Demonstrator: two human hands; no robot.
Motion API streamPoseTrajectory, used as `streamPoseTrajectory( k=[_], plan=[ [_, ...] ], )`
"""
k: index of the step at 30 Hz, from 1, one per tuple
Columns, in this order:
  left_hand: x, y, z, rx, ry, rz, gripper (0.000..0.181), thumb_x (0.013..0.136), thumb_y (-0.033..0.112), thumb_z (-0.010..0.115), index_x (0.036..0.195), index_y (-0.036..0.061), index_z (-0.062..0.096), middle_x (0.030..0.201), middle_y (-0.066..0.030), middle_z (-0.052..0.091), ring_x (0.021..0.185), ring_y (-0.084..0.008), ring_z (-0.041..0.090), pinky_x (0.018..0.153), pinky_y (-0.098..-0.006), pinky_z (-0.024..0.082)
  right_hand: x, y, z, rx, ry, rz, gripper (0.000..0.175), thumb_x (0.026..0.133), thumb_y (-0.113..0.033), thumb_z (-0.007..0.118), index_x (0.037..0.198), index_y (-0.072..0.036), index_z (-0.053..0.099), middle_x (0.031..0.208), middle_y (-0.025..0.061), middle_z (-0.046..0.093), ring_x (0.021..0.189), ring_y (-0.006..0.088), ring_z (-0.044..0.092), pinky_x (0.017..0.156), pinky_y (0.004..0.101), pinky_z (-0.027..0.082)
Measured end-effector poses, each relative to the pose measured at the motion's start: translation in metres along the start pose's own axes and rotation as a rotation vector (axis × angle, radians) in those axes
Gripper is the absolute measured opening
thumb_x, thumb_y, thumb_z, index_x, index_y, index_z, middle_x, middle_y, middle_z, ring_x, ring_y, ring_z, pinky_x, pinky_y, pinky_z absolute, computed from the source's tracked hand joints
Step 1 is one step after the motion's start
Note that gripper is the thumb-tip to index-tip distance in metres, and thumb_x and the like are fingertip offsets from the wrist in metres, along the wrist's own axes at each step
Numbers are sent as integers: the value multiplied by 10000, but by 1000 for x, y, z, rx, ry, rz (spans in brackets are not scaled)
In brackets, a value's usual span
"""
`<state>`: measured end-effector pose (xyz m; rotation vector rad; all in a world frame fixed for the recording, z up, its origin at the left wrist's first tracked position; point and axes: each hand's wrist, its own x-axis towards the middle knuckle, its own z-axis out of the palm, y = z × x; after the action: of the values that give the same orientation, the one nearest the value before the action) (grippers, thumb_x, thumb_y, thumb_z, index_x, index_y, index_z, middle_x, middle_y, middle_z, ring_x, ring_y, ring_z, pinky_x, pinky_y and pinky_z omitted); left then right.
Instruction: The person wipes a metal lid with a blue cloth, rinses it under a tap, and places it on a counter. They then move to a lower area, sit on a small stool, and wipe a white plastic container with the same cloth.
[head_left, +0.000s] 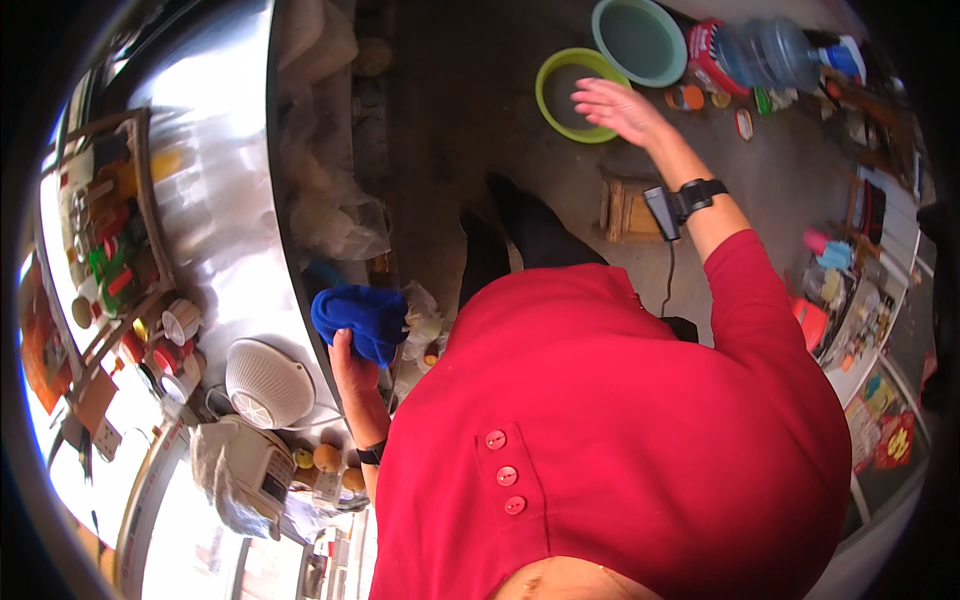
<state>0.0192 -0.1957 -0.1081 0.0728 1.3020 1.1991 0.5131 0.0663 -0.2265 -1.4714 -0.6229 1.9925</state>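
Observation:
My left hand (352, 369) grips a folded blue cloth (366, 319), the thumb lying over its near side. The bundle is beside the front edge of a shiny metal countertop (232, 217). Out to the front right, my right hand (621, 111) is raised with its fingers extended and nothing in it. In the picture it overlaps the rim of a lime-green basin (550, 112) on the floor; the height between them is hard to judge. A strap with a small device (663, 213) and a cable is on my right forearm.
A pale teal basin (637, 41) adjoins the green one, near a large water bottle (772, 54). A wooden stool (630, 214) is on the floor. The counter bears a white colander (270, 382), with a cloth-draped appliance (251, 472) nearby. Plastic bags (337, 217) sit below its edge.

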Motion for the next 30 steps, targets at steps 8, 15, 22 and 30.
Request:
streamPoseTrajectory(
  k=[8, 15, 22, 30],
  plan=[
    [55, -5, 36, 134, -341, -147, 590, 931, 340, 562, 1366, -14, 381, 1317, -150, 515, 1203, -274, 519, 1046, -417, 383, -121, 82, -114, 225, 531, 42, 379, 919, -291, 604, 1211, -57, 546, 1172, 130, 606, 982, 180, 601, 795, 287, 494],
    [76, 0, 83, -74, -512, -277, 704, 944, 565, 423, 1363, 0, 417, 1348, -153, 507, 1246, -300, 483, 1078, -443, 352, -181, 153, -124, 321, 571, 63, 401, 896, -304, 641, 1209, -71, 547, 1151, 116, 608, 987, 173, 594, 808, 289, 483],
    [70, -12, 102, 85, -315, -252, 623, 931, 489, 450, 1314, -2, 464, 1277, -149, 558, 1165, -294, 539, 1030, -419, 403, -165, 194, -165, 237, 598, 197, 479, 892, -340, 647, 1271, -87, 500, 1172, 108, 598, 1004, 176, 584, 827, 287, 471],
    [47, -41, 113, -60, -253, -364, 478, 936, 337, 416, 1242, -13, 527, 1208, -167, 606, 1112, -300, 573, 996, -418, 435, -115, 179, -214, 134, 473, 234, 507, 889, -389, 641, 1287, -109, 500, 1193, 91, 586, 1011, 164, 573, 840, 289, 460]
  ],
)
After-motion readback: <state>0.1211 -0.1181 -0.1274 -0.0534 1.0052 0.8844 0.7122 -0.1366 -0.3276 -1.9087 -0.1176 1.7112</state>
